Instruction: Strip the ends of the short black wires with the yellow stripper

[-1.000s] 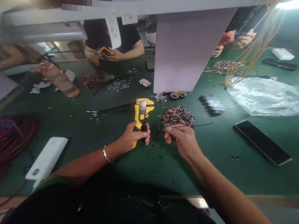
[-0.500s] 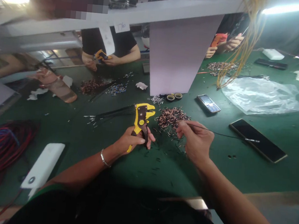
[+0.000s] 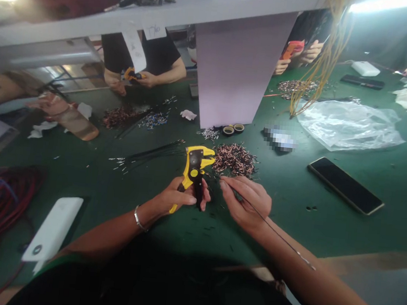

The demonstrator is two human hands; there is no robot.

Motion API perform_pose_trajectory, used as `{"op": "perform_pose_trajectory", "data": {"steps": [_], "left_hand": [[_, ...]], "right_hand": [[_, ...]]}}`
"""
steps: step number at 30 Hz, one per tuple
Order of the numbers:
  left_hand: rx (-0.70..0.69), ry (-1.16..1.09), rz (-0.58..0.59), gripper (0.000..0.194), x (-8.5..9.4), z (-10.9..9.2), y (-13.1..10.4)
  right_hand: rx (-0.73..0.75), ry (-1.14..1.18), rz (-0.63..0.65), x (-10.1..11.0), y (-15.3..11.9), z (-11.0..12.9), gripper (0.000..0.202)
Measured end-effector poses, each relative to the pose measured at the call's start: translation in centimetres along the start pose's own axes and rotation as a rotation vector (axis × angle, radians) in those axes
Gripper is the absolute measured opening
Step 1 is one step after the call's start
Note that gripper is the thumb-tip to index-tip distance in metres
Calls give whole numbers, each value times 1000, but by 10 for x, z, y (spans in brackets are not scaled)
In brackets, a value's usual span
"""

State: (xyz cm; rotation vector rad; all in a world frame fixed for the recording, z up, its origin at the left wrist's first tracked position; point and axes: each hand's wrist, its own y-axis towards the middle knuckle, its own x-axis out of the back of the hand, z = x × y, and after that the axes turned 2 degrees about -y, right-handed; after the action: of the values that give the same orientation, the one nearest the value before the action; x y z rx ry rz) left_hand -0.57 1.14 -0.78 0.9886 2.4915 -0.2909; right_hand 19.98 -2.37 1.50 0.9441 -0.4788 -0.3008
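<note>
Yellow stripper point(image 3: 194, 172), jaws apart, sits in the curled left hand point(image 3: 178, 197) inside the near edge of the surface point(image 3: 286, 191); the right hand point(image 3: 257, 196), nearly closed, pinches a black wire point(image 3: 283, 236).

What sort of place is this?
Probably a wiring workshop or assembly floor: the left hand holds a yellow wire-stripping tool, a heap of short copper-coloured bits lies on the green table, and a co-worker across it holds an orange-and-black tool.
</note>
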Motion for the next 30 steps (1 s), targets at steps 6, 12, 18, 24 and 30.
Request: {"op": "perform_pose_trajectory", "data": {"steps": [6,12,18,24,30], "left_hand": [[20,-37,-21,39,0,2,-1],[17,-11,-27,38,2,5,-2],[25,88,-88,35,4,6,-3],[-3,214,-142,28,6,7,-2],[22,315,-203,28,5,9,-3]], "right_hand": [[-37,-7,60,0,-4,1,18],[29,-10,75,-2,-6,0,20],[107,-46,57,-4,-5,1,18],[122,-18,65,-5,-4,1,21],[130,-16,64,-6,-5,1,25]]}}
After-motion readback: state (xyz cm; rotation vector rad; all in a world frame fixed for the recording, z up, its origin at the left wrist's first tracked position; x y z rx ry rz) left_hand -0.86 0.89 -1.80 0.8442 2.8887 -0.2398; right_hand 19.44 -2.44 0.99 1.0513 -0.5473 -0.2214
